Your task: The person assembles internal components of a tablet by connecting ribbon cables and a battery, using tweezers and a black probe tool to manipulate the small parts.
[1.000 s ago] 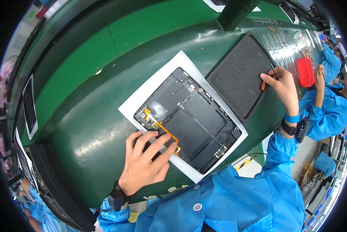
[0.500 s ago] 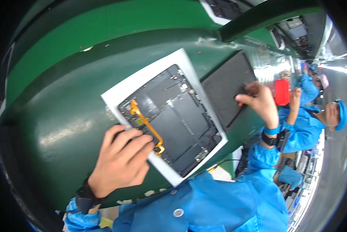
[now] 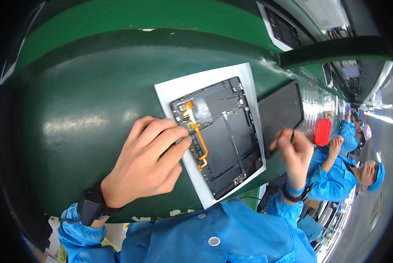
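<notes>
An opened tablet housing point(image 3: 229, 142), black inside, lies on a white sheet point(image 3: 170, 90). An orange flex cable point(image 3: 200, 139) runs along its left side. My left hand point(image 3: 146, 160) is over the housing's left edge, its bent fingers somewhat apart and the fingertips beside the cable; the thumb is hidden. To the right, my right hand point(image 3: 296, 154) has its fingers closed around a thin dark tool point(image 3: 292, 136), blurred and mostly covered by the fingers. That hand is above the lower right edge of a dark flat pad point(image 3: 277, 114).
A red tray point(image 3: 322, 132) stands on the green bench point(image 3: 82, 87) at right. A green bar point(image 3: 336, 51) crosses at the upper right, near another opened tablet housing point(image 3: 282, 26). At far right sits a co-worker in blue point(image 3: 336, 171).
The view has shifted, so the housing and sheet appear further right. My right hand has turned and drawn nearer to me over the pad's edge. My left hand stays at the housing's left edge.
</notes>
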Action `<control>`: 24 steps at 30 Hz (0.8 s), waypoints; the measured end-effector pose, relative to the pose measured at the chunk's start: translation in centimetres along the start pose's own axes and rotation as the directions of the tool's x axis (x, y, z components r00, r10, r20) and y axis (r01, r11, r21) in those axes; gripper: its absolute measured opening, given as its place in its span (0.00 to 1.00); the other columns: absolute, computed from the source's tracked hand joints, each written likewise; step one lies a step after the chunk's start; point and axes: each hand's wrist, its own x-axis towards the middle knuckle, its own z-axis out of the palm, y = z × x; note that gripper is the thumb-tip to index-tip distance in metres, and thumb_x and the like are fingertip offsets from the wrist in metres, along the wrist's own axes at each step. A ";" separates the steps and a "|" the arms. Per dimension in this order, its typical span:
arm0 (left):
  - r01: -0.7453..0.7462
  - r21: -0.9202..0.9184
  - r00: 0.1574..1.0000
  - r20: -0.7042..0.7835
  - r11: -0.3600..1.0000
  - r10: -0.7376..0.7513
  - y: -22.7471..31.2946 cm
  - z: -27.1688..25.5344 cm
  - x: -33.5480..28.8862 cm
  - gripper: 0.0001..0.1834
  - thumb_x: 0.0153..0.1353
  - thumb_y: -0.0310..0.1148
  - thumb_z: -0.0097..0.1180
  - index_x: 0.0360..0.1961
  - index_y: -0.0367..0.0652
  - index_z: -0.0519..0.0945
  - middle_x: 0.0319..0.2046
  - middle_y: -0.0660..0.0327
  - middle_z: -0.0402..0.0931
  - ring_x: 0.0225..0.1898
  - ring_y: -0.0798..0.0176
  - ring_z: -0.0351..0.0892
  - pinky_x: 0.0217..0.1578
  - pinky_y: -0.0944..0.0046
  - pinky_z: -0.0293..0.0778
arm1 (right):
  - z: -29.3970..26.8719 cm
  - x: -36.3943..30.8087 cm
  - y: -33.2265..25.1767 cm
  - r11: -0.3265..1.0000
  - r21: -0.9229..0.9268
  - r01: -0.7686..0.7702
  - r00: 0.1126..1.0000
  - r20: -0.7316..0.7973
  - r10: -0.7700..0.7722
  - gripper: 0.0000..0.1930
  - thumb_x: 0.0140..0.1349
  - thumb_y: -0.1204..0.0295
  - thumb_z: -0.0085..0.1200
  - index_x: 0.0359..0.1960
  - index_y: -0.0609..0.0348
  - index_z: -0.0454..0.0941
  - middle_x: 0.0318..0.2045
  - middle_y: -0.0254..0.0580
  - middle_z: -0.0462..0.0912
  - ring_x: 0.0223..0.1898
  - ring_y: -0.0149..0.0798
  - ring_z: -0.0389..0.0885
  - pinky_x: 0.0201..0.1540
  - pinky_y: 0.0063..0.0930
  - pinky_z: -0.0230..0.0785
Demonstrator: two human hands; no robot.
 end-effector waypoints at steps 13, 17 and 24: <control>0.031 0.079 0.998 0.053 0.996 -0.035 -0.7 -0.2 -0.8 0.22 0.48 0.21 0.62 0.48 0.35 0.84 0.54 0.58 0.80 0.59 0.52 0.75 0.58 0.44 0.71 | 9.5 -1.9 -1.6 0.963 -0.026 0.269 0.848 0.481 -0.223 0.07 0.60 0.81 0.67 0.40 0.66 0.87 0.27 0.41 0.85 0.24 0.26 0.81 0.25 0.21 0.68; 0.029 0.085 0.999 0.038 0.996 -0.032 -0.8 0.1 -0.8 0.20 0.50 0.22 0.63 0.47 0.35 0.85 0.54 0.59 0.80 0.59 0.53 0.76 0.58 0.45 0.71 | 9.3 -1.5 -1.9 0.937 -0.099 0.336 0.835 0.492 -0.247 0.07 0.58 0.80 0.67 0.38 0.65 0.88 0.26 0.42 0.84 0.23 0.29 0.81 0.25 0.22 0.69; 0.013 0.154 0.999 0.028 0.988 -0.017 -0.9 0.3 -1.0 0.17 0.52 0.25 0.66 0.46 0.36 0.85 0.52 0.61 0.80 0.58 0.54 0.76 0.58 0.44 0.71 | 10.5 -2.1 -2.6 0.735 -0.180 0.653 0.687 0.549 -0.476 0.16 0.51 0.86 0.61 0.44 0.71 0.81 0.31 0.47 0.83 0.24 0.43 0.84 0.24 0.33 0.76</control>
